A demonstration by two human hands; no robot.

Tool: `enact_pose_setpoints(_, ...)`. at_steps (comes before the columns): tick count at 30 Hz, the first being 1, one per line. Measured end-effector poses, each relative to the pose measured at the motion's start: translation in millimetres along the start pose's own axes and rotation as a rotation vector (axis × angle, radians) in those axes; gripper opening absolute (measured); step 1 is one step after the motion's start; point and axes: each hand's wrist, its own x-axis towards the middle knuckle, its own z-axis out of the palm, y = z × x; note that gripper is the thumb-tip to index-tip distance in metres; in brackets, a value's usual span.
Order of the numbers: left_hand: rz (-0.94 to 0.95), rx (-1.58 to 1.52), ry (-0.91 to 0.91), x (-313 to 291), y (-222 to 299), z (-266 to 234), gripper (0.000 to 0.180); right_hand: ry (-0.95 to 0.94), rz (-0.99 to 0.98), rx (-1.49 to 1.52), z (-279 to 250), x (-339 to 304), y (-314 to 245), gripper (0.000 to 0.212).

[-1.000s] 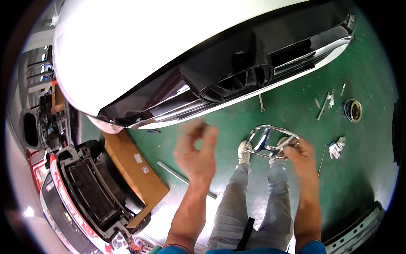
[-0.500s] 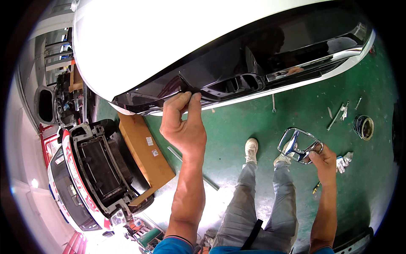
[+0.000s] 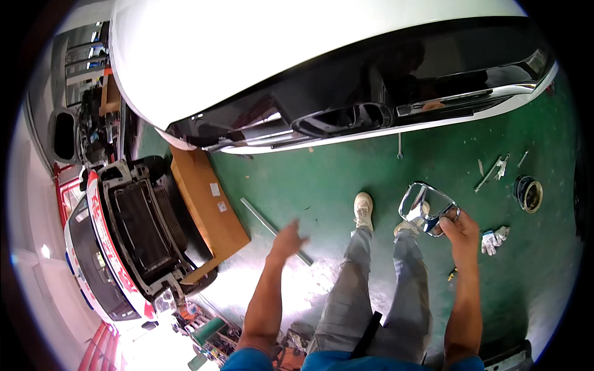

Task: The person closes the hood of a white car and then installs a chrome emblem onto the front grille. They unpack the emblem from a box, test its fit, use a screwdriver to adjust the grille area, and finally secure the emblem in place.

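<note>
My right hand (image 3: 461, 232) pinches a chrome car badge (image 3: 413, 217), an open rounded frame with a bar across it, by its right side, well below the car's front. My left hand (image 3: 288, 241) is in the air above the floor, slightly blurred, with finger and thumb apart and nothing seen in it. Beyond the hands stands a white car (image 3: 247, 49) with a glossy black front grille panel (image 3: 458, 68). An oval opening (image 3: 340, 119) sits in the middle of that panel. Chrome trim (image 3: 482, 93) runs along its right part.
On the green floor lie a wrench (image 3: 400, 146), a ratchet tool (image 3: 489, 173), a glove (image 3: 495, 239) and a ring-shaped roll (image 3: 528, 193). Left of me are a metal strip (image 3: 260, 216), a large cardboard box (image 3: 213, 213) and another car (image 3: 102, 260) with its front stripped.
My left hand has left the lower left of the grille panel and dropped back toward me, its fingers parting. The right hand still holds the badge, shifted slightly left in view.
</note>
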Motion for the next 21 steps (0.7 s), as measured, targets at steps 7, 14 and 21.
enact_pose_setpoints(7, -0.128, -0.426, 0.272, 18.5, 69.2, -5.3, 0.056, -0.095, 0.008, -0.238, 12.7, 12.5, -26.2, 0.014)
enact_pose_setpoints(14, 0.293, -1.224, 0.334, 41.3, 185.3, -110.1, 0.047, -0.195, -0.521, -0.405, 85.9, 49.8, -74.1, 0.019)
enact_pose_setpoints(21, 0.423, -1.137, 0.689, 77.3, 195.4, -120.6, 0.03, -0.208, -0.792, -0.314, 110.3, 82.6, -87.9, 0.022)
